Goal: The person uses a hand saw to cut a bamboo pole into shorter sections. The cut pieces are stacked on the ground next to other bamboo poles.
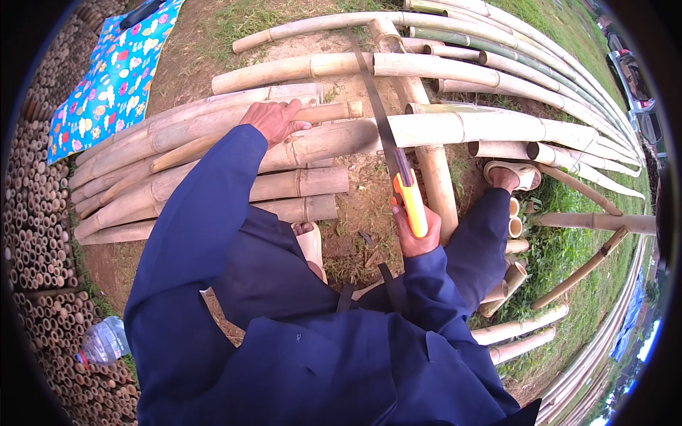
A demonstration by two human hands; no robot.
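My right hand [415, 233] is closed round the orange and yellow handle of a hand saw [407, 195]. Its long dark blade points away from me and lies across a thick bamboo pole [334, 138], where a dark patch shows on the bamboo just left of the blade. I cannot tell how deep the teeth sit. My left hand [273, 122] rests to the left of the blade, curled over a thinner bamboo pole [330, 112] lying along the thick one. Its thumb reaches toward the thick pole; some fingers are hidden.
A bamboo crosspiece [437, 181] runs under the poles beside the saw. Cut poles [302, 183] lie at left, longer poles [511, 85] at right. My sandalled feet stand among them. Stacked bamboo pieces [35, 213], a flowered blue sheet [114, 85] and a plastic bottle [104, 341] are further left.
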